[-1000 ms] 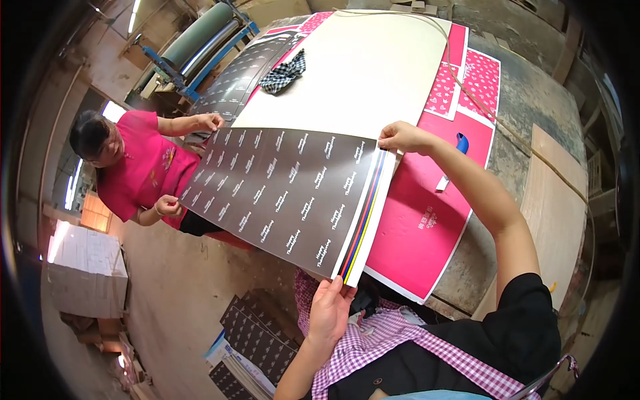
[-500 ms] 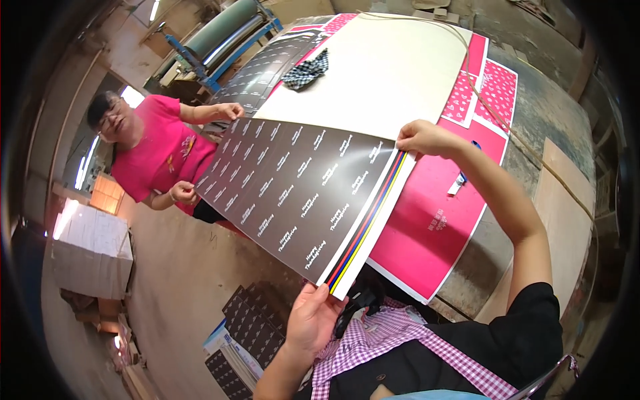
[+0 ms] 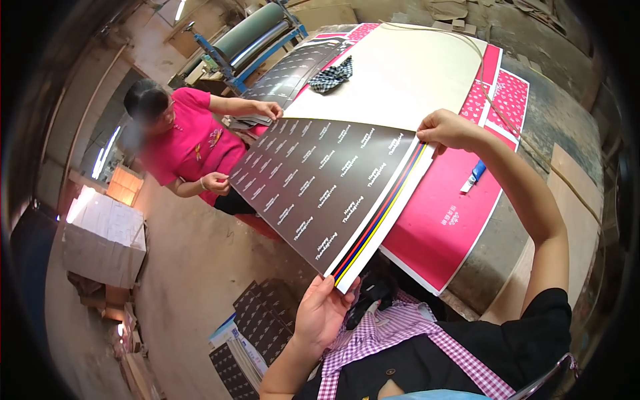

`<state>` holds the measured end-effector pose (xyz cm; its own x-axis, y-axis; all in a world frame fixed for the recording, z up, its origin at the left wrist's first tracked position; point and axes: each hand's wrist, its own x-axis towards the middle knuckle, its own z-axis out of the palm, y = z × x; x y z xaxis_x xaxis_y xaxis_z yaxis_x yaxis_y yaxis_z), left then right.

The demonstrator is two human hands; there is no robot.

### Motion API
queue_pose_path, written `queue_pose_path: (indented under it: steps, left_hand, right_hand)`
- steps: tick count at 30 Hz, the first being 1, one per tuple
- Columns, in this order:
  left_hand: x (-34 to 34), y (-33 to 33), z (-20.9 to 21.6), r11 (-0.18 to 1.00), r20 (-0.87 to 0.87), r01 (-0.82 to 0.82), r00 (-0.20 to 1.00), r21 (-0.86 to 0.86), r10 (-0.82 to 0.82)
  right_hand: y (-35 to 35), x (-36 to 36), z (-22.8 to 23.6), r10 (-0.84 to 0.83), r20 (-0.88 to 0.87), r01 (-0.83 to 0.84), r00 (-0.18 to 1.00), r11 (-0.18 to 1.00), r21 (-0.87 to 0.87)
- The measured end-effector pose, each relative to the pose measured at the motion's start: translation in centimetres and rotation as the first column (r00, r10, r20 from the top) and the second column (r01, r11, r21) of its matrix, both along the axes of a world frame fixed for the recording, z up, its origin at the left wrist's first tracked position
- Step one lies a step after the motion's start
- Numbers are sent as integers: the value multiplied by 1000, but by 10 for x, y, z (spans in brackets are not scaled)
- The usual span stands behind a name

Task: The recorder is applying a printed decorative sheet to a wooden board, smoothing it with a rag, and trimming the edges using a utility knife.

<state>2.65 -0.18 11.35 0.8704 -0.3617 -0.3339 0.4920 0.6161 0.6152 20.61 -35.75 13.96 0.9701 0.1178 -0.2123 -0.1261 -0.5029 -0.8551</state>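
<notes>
Presently, a large grey-brown sheet of paper or thin board (image 3: 320, 180), printed with rows of white script, is being held taut between two people, at the near left side of the desk (image 3: 550, 107). Its white margin (image 3: 389, 213), lined in blue, red, yellow and black, is being kept toward the wearer.

Near corner: being gripped by the left hand (image 3: 325, 310), thumb on top, fingers beneath. Far corner of the same margin: being pinched by the right hand (image 3: 448, 130), fingers closed narrowly. The opposite end is being held by a pink-shirted co-worker (image 3: 200, 143), one corner in each of the co-worker's hands (image 3: 269, 110).

Beyond, the desk is being covered by a broad cream blank sheet (image 3: 413, 73); whether it is being touched by the held sheet cannot be told. On it, a crumpled black-and-white checked cloth (image 3: 331, 75) is being left bare. To the right, a plain pink sheet with a white border (image 3: 427, 243) is being partly overhung; on it a blue-handled cutter (image 3: 474, 177) is being supported. Dark printed sheets (image 3: 267, 313) are being stored low down, left of the purple-checked apron (image 3: 380, 333).
</notes>
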Motion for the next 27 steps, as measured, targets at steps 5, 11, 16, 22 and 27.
queue_pose_path:
  steps: [5,11,16,22,27]
  left_hand:
    - [2,6,-10,1000,-34,-20,999,-2,20]
    - [7,11,-20,994,-32,-105,994,8,105]
    - [11,15,-34,997,-9,-60,998,42,61]
    - [12,18,-44,1000,-5,-14,1000,13,14]
    - [9,18,-39,1000,3,-12,1000,26,12]
  right_hand:
    - [7,-4,-9,-30,-21,31,999,999,22]
    - [13,-7,-18,-30,-19,31,999,997,66]
    - [12,-7,-31,-45,-14,46,999,996,81]
    - [13,-9,-40,-75,-33,78,997,992,103]
    - [18,-8,-40,-68,-29,71,997,990,125]
